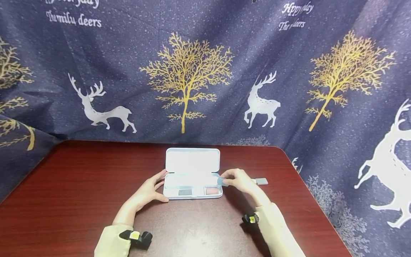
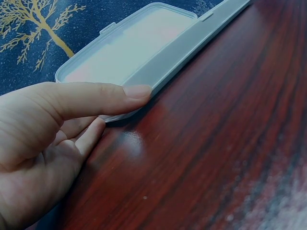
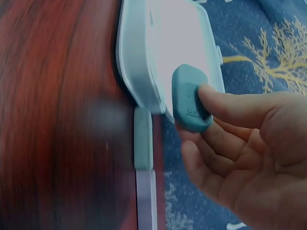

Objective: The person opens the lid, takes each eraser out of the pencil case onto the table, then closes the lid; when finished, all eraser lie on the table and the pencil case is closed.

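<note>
Head view: I see the pale case (image 1: pixel 192 160) lengthwise across mid-frame, the right hand (image 1: pixel 237 179) pinching the teal block (image 1: pixel 221 181) at its right end. Left wrist: the left hand (image 2: pixel 53 129) grips the case, left of centre. Right wrist: the block stands near-vertical, upper left of its hand.

“The milu deers” (image 1: pixel 74 19), “day” (image 1: pixel 307 8), on backdrop cloth (image 1: pixel 221 100)

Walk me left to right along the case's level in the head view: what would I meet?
Left grip, dark grey block inside the open case, pink block inside it too, right grip, pale grey block on the table.
</note>
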